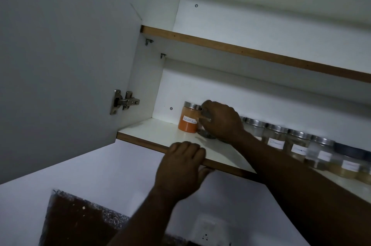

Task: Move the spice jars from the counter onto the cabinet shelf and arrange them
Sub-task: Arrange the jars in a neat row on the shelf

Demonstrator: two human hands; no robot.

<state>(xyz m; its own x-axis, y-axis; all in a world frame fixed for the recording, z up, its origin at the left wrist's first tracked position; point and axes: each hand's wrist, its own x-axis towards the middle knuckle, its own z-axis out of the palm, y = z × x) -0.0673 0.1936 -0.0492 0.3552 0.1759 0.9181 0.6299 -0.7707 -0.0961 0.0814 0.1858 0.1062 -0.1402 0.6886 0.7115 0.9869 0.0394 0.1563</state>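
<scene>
On white shelf [164, 131], right hand [222, 121] gripping round steel-lidded jar [203, 128], left hand [180, 167] clutching its brown edge

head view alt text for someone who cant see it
A person's right hand grips a glass jar on a white cabinet shelf, beside a jar of orange powder, while the left hand holds the shelf's front edge. A row of labelled jars runs off to the right, and the cabinet door stands open.

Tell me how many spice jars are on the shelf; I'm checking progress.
7 visible: orange jar at the left end of the shelf, held jar in the right hand's grip beside it, five jars in a row rightward. The forearm and frame edge may hide more.
</scene>
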